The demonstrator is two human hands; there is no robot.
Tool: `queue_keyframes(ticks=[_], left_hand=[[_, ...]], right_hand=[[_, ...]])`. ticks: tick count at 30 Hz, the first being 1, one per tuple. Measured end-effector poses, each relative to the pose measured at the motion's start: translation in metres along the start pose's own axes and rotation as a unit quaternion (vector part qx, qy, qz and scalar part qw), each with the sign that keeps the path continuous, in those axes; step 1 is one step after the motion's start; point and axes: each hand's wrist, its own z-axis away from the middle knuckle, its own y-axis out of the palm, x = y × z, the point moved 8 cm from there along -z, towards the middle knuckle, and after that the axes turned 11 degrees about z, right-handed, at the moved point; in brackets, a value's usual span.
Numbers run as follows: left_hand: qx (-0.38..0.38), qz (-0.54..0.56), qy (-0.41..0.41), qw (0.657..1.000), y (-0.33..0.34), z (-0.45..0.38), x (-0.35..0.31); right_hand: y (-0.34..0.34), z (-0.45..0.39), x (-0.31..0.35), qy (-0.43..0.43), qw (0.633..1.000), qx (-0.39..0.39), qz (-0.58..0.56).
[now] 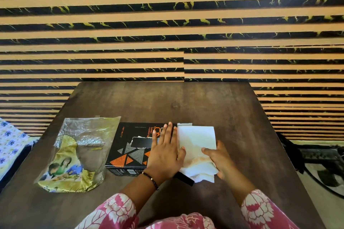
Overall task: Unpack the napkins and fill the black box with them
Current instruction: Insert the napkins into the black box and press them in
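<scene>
A black box (130, 147) with orange and grey triangles lies on the brown table (186, 102). My left hand (164, 151) rests flat on the box's right part, fingers spread. Directly right of it sits a stack of white napkins (196, 145), which hides the box's right end. My right hand (216, 160) grips the stack's near right corner, thumb on top. A black flap shows under the napkins' near edge. The napkins' clear and yellow plastic wrapper (78, 152) lies crumpled to the left of the box; it looks empty.
A wall with black and tan stripes rises behind the table. A blue-flowered cloth (11, 147) lies off the left edge. At the right, on the floor, are a dark cable and a patterned rug (323, 176).
</scene>
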Motion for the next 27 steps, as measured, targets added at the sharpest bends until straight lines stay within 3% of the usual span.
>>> queue_keyframes(ticks=[2, 6, 11, 13, 16, 19, 21, 23, 24, 25, 26, 27], left_hand=[[-0.001, -0.003, 0.002, 1.0, 0.0, 0.0, -0.001], [0.0, -0.004, 0.005, 1.0, 0.002, 0.0, 0.0], [-0.005, -0.008, 0.012, 1.0, 0.001, 0.003, -0.001], [-0.001, -0.01, 0.011, 1.0, 0.001, 0.002, -0.001], [-0.011, -0.002, 0.01, 1.0, -0.001, 0.001, -0.002], [-0.011, 0.0, 0.015, 1.0, 0.001, 0.003, -0.002], [-0.01, 0.001, 0.022, 1.0, 0.001, 0.005, -0.002], [-0.014, 0.007, 0.024, 1.0, -0.001, 0.006, -0.003], [-0.013, 0.008, 0.025, 1.0, -0.001, 0.006, -0.003], [-0.012, 0.01, 0.025, 1.0, -0.001, 0.006, -0.002], [-0.012, 0.013, 0.023, 1.0, 0.0, 0.005, -0.001], [-0.017, 0.016, 0.022, 0.999, 0.0, 0.004, 0.0]], right_hand=[[0.016, 0.004, 0.0, -0.005, 0.999, 0.042, 0.016], [0.046, 0.016, 0.007, 0.015, 0.988, 0.136, -0.076], [0.033, 0.004, 0.0, 0.072, 0.992, 0.075, -0.074], [0.047, 0.007, 0.003, 0.073, 0.991, 0.089, -0.064], [0.101, 0.036, 0.022, 0.056, 0.968, 0.202, -0.139], [0.126, 0.047, 0.044, -0.048, 0.931, 0.229, -0.28], [0.108, 0.03, 0.028, 0.018, 0.969, 0.19, -0.154], [0.094, 0.016, 0.001, 0.096, 0.977, 0.172, -0.077], [0.095, 0.019, 0.008, 0.082, 0.977, 0.18, -0.079], [0.105, 0.03, 0.04, -0.051, 0.974, 0.2, -0.096], [0.079, 0.017, 0.062, -0.157, 0.978, 0.073, -0.118], [0.075, 0.019, 0.069, -0.195, 0.958, 0.046, -0.205]])
